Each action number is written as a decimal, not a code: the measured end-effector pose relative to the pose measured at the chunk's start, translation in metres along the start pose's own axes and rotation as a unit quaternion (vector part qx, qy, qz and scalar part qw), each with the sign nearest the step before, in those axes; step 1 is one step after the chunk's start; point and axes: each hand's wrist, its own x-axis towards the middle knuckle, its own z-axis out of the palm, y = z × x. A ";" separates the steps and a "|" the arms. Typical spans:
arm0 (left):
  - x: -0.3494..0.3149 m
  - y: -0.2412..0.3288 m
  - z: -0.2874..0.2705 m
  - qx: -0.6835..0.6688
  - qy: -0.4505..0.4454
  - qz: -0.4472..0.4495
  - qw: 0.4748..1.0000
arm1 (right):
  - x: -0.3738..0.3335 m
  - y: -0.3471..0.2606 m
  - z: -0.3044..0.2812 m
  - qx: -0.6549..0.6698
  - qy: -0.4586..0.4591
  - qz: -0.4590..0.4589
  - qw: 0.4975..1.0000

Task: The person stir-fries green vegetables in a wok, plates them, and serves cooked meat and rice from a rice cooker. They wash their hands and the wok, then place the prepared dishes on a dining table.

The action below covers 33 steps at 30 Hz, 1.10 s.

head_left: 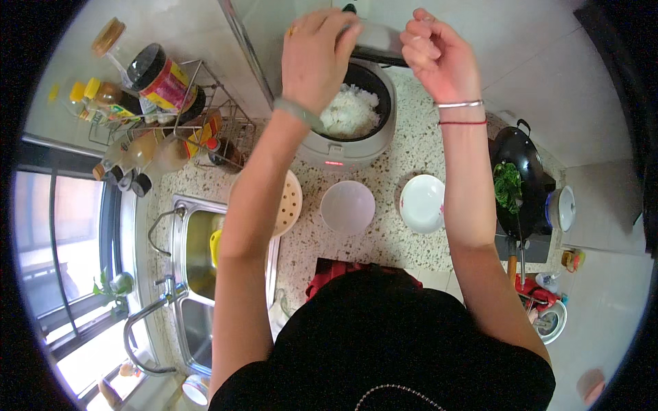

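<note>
Both hands are raised above the far end of the counter. My left hand, slightly blurred, is bent with its fingertips turned away, closed beside a small dark piece; whatever it grips is hidden. To its right, my right hand has its fingers curled in toward the palm, and I cannot make out anything in them. Below and between them stands a rice cooker, its lid up behind the pot. White cooked rice lies in the dark inner pot, partly covered by my left wrist.
On the counter are a white bowl, another white bowl and a holed round tray under my left forearm. A sink and a bottle rack are at left. At right, a black wok holds green leaves.
</note>
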 end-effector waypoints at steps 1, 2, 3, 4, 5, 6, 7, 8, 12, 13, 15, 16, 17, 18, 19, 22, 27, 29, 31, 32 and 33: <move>-0.017 0.006 -0.002 0.017 0.006 -0.027 0.999 | -0.007 0.010 -0.002 -0.034 0.041 -0.006 0.999; -0.032 0.010 -0.006 0.018 0.012 -0.026 0.999 | -0.014 0.023 -0.002 -0.069 0.077 -0.012 0.995; -0.048 0.012 -0.007 0.016 0.018 -0.027 0.999 | -0.022 0.036 -0.004 -0.105 0.115 -0.017 0.988; -0.064 0.014 -0.006 0.014 0.024 -0.028 0.999 | -0.028 0.047 -0.006 -0.137 0.133 -0.017 0.981; -0.080 0.017 -0.006 0.007 0.009 -0.041 0.999 | -0.035 0.058 -0.007 -0.168 0.151 -0.016 0.974; -0.095 0.019 -0.008 0.010 0.002 -0.061 0.998 | -0.040 0.068 -0.007 -0.198 0.168 -0.016 0.966; -0.110 0.021 -0.009 0.012 -0.005 -0.081 0.997 | -0.044 0.077 -0.007 -0.200 0.178 -0.006 0.963; -0.123 0.023 -0.008 0.012 -0.013 -0.100 0.995 | -0.047 0.085 -0.011 -0.197 0.184 0.002 0.963; -0.164 0.018 0.000 0.068 -0.087 -0.121 0.986 | -0.050 0.111 -0.035 -0.196 0.207 0.016 0.958; -0.169 0.017 0.002 0.072 -0.093 -0.123 0.985 | -0.050 0.116 -0.042 -0.201 0.216 0.010 0.956; -0.177 0.017 0.004 0.081 -0.105 -0.130 0.983 | -0.050 0.125 -0.050 -0.208 0.224 0.008 0.952; -0.181 0.017 0.005 0.083 -0.106 -0.131 0.982 | -0.051 0.128 -0.053 -0.211 0.224 0.010 0.952; -0.184 0.016 0.006 0.085 -0.106 -0.132 0.982 | -0.051 0.131 -0.055 -0.213 0.223 0.012 0.951; -0.187 0.015 0.008 0.088 -0.108 -0.133 0.981 | -0.052 0.134 -0.055 -0.224 0.229 0.014 0.947; -0.191 0.015 0.008 0.092 -0.117 -0.137 0.979 | -0.052 0.136 -0.055 -0.234 0.235 0.015 0.943; -0.200 0.014 0.009 0.102 -0.135 -0.146 0.975 | -0.057 0.142 -0.056 -0.267 0.226 0.017 0.937; -0.205 0.013 0.012 0.132 -0.153 -0.148 0.968 | -0.065 0.147 -0.056 -0.252 0.215 0.026 0.943; -0.207 0.013 0.014 0.138 -0.152 -0.144 0.968 | -0.071 0.147 -0.056 -0.223 0.215 0.031 0.950; -0.209 0.011 0.016 0.145 -0.148 -0.139 0.968 | -0.078 0.149 -0.054 -0.199 0.220 0.041 0.954; -0.207 0.011 0.017 0.149 -0.143 -0.137 0.969 | -0.082 0.148 -0.052 -0.190 0.221 0.044 0.956; -0.208 0.012 0.017 0.154 -0.138 -0.135 0.969 | -0.086 0.148 -0.052 -0.166 0.209 0.058 0.962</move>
